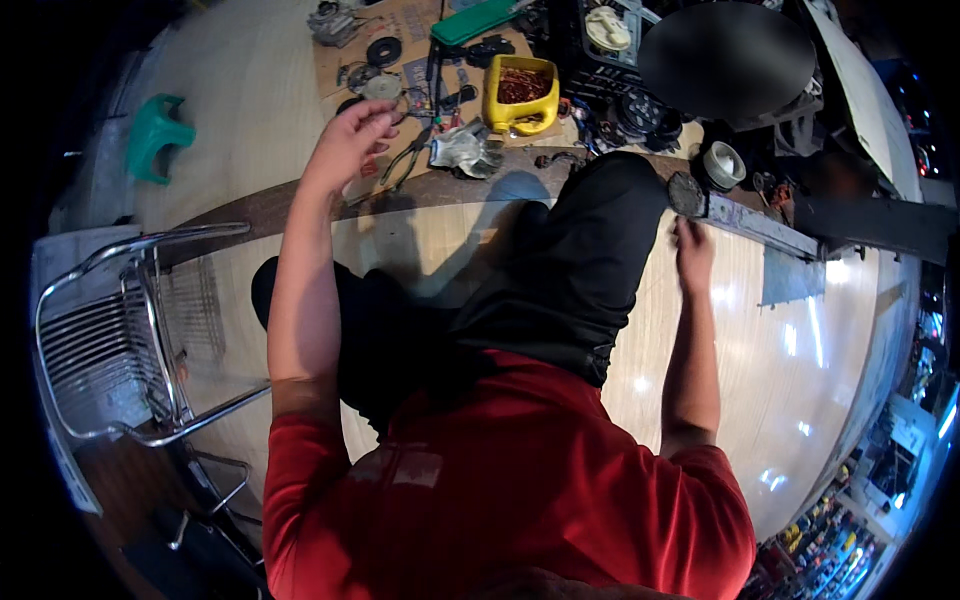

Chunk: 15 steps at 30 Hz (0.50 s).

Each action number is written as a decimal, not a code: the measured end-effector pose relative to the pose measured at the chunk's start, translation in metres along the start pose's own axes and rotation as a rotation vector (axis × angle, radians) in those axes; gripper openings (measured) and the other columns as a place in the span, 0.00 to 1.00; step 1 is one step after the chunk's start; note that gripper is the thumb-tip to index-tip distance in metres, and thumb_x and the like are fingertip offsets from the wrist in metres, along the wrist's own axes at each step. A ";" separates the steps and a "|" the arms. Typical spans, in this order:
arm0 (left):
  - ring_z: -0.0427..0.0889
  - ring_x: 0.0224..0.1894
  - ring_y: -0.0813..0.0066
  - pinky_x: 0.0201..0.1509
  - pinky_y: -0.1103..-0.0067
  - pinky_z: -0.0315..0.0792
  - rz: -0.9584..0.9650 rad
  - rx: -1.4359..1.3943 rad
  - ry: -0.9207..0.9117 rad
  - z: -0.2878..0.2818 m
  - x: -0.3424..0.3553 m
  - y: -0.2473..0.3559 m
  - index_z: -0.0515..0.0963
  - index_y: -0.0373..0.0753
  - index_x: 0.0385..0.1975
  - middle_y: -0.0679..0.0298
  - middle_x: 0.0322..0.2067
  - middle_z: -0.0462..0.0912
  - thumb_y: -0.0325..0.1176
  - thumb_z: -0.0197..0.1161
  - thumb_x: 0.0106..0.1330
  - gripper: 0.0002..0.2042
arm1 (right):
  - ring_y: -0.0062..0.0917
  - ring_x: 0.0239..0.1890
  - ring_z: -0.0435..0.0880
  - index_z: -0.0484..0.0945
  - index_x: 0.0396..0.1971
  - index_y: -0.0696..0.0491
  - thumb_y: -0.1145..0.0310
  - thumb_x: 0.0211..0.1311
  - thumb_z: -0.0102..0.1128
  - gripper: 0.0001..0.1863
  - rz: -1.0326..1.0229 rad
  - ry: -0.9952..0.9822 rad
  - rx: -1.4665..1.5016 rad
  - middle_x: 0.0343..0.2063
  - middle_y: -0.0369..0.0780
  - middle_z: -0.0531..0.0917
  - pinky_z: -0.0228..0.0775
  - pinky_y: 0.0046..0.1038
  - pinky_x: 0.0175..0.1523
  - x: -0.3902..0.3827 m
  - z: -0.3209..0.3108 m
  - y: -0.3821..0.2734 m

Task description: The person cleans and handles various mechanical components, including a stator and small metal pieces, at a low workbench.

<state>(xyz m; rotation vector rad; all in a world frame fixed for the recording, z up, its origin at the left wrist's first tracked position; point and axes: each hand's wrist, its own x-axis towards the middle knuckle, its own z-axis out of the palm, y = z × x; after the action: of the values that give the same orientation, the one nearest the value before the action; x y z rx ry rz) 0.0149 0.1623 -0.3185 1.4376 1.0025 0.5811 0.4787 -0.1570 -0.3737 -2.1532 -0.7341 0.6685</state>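
Head view: at far left stands a chrome-framed chair (150,330), its lower portion lost in shadow; a green stool (158,138) sits beyond it. The left hand (358,140) is above the near edge of the parts area, just beside a pale grey round part (382,88) with a disc-like face. Its fingers are bent and slightly parted; whether they hold anything cannot be told. Right of this hand lie dark-handled pliers (412,153), handles spread, then a crumpled grey-white glove (462,148). Behind the glove, a cut-open yellow container (540,113) holds reddish-brown matter, too fine to identify. At right, the right hand (692,252) is near a dark, rough-faced round block (686,194) at the end of a worn metal bar (762,229). Its fingertips are indistinct; grip and contact cannot be told. A blurred oval (727,62) conceals the area above.
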 end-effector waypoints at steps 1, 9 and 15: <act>0.81 0.50 0.70 0.54 0.74 0.76 -0.033 -0.129 0.019 -0.003 -0.005 0.011 0.70 0.32 0.60 0.57 0.51 0.80 0.41 0.58 0.72 0.23 | 0.21 0.38 0.80 0.79 0.45 0.61 0.66 0.69 0.58 0.14 -0.243 0.098 0.063 0.37 0.41 0.84 0.71 0.23 0.46 0.009 0.005 -0.039; 0.80 0.51 0.68 0.54 0.74 0.76 0.144 -0.240 0.006 -0.025 -0.050 0.078 0.65 0.32 0.62 0.54 0.54 0.76 0.43 0.54 0.73 0.25 | 0.22 0.41 0.83 0.80 0.47 0.59 0.64 0.66 0.62 0.16 -0.710 -0.100 0.114 0.39 0.43 0.86 0.73 0.23 0.48 0.002 0.072 -0.235; 0.80 0.52 0.67 0.55 0.74 0.76 0.153 -0.250 0.003 -0.056 -0.048 0.085 0.66 0.31 0.62 0.54 0.54 0.76 0.42 0.54 0.73 0.25 | 0.21 0.37 0.83 0.80 0.47 0.58 0.58 0.66 0.61 0.19 -0.680 -0.594 0.105 0.38 0.39 0.85 0.75 0.25 0.43 0.015 0.191 -0.313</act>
<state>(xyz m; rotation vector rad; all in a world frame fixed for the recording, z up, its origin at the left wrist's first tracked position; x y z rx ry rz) -0.0356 0.1603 -0.2180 1.2967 0.7946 0.7920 0.2742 0.1187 -0.2434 -1.4473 -1.6026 0.9367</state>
